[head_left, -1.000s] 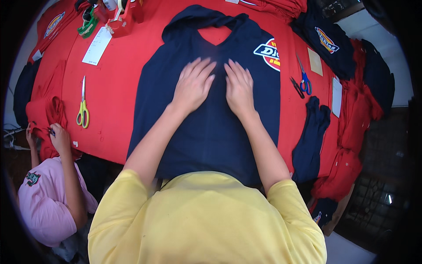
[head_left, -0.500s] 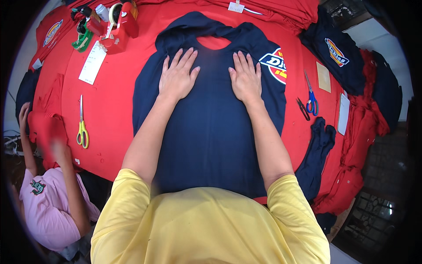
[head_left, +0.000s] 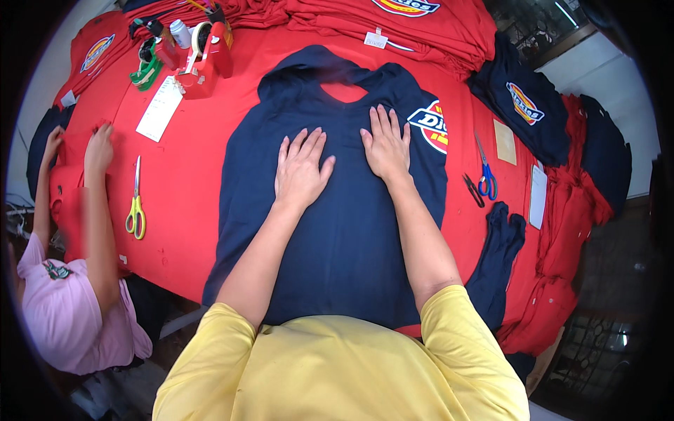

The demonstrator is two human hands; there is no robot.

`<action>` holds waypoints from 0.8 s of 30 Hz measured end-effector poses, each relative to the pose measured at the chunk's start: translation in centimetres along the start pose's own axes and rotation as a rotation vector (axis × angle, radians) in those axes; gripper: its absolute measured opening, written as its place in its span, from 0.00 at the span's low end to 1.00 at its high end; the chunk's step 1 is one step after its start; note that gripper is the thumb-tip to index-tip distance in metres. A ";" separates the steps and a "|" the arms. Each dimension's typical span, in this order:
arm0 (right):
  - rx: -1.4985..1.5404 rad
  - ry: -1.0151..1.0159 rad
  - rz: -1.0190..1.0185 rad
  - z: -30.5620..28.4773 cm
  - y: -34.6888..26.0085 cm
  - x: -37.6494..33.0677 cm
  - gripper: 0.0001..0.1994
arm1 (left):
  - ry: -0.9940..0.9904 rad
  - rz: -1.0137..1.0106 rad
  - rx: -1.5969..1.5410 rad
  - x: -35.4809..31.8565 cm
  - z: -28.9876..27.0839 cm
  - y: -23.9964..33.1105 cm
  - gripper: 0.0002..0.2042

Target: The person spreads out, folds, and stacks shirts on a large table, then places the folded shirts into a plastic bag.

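A navy top (head_left: pixel 344 238) lies spread in front of me, its neck opening at the far end showing red cloth through it. On its upper right side is a colourful printed patch (head_left: pixel 430 128). My left hand (head_left: pixel 302 168) rests flat on the fabric, left of the middle, fingers stretched out. Farther up and to the right, my right hand (head_left: pixel 387 144) also lies flat, just below the neck opening and beside the patch. Neither hand holds anything; both palms are down against the cloth.
Yellow-handled scissors (head_left: pixel 135 214) lie left; blue-handled scissors (head_left: pixel 486 175) and dark thread snips (head_left: pixel 474 191) lie right. A red tape dispenser (head_left: pixel 196 74) and paper slip (head_left: pixel 160 109) are far left. A co-worker in pink (head_left: pixel 63 316) handles red cloth. Folded red garments (head_left: pixel 435 42) are stacked behind.
My left hand has slid toward me and inward over the navy top, while my right hand stays near the neck opening. The co-worker's nearer hand has moved up along the red cloth.
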State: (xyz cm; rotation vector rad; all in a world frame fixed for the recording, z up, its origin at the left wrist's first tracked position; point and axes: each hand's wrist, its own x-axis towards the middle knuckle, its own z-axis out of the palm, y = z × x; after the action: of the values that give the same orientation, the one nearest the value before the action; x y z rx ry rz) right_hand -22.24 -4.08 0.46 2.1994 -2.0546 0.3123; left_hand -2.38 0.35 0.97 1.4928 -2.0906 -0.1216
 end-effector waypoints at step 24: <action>0.449 0.226 0.009 -2.0 -3.4 2.3 0.11 | -0.151 -0.019 0.176 4.0 1.6 -1.3 0.35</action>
State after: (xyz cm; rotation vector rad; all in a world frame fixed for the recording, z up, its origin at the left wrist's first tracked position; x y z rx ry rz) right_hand -18.82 -5.65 3.17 2.2460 -2.0195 1.0628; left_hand -2.93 -4.07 0.71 1.6523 -2.2564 -0.0597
